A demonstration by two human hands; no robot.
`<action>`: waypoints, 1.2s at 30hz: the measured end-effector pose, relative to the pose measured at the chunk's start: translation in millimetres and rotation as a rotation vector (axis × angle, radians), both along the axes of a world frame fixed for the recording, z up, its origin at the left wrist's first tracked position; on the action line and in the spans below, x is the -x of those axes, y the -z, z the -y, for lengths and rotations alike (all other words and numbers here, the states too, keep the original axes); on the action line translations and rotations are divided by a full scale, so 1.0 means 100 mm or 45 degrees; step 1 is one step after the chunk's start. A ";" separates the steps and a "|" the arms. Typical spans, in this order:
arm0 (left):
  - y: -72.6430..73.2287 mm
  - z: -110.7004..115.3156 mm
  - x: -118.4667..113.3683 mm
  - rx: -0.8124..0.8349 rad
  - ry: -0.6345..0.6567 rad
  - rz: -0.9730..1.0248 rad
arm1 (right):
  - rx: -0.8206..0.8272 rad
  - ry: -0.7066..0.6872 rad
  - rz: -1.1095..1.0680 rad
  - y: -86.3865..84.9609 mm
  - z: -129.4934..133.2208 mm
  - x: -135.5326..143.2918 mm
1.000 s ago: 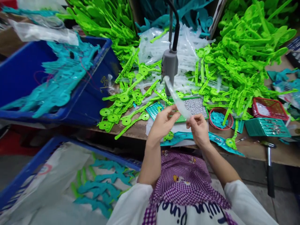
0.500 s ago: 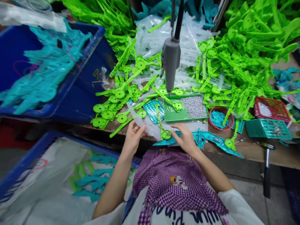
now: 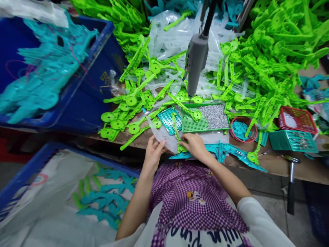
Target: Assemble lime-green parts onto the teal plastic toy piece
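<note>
At the bench point(image 3: 144, 139) edge, my left hand point(image 3: 153, 151) pinches a clear plastic sleeve point(image 3: 161, 136) while my right hand point(image 3: 195, 145) presses fingers on a green part point(image 3: 177, 132); steady feeding seems wise.

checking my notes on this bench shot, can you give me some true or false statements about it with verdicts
1. The left hand holds a clear plastic bag. True.
2. The right hand grips the hammer. False: the hammer lies untouched at the bench's right edge.
3. The grey hanging tool hangs above the green tray. True.
4. The blue bin holds red parts. False: teal parts.
</note>
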State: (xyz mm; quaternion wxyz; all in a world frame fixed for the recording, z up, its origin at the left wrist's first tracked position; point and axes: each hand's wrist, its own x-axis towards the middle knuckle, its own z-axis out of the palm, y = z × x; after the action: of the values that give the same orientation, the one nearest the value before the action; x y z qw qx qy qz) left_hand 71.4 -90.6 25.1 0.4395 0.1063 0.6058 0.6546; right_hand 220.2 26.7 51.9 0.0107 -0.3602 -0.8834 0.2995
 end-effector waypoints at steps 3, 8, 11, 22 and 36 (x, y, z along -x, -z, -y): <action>-0.01 -0.01 -0.03 -0.002 0.031 -0.020 | 0.053 -0.002 -0.004 0.01 -0.02 0.02; 0.01 -0.01 -0.08 0.037 0.079 0.036 | 0.175 0.020 -0.087 0.04 -0.09 0.00; 0.02 -0.04 -0.10 0.057 0.096 0.076 | 0.255 0.015 -0.114 0.02 -0.12 -0.01; 0.09 -0.24 -0.04 0.106 0.162 0.073 | 0.336 0.051 -0.044 -0.01 -0.20 0.03; 0.11 -0.39 0.08 0.151 0.371 -0.041 | 0.348 0.026 0.028 -0.02 -0.26 0.06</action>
State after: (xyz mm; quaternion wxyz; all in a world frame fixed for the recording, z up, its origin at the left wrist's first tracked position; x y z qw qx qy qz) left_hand 63.1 -51.5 14.5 0.5255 0.1776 0.6284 0.5453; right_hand 213.8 52.4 53.8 -0.0452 -0.3705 -0.8307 0.4130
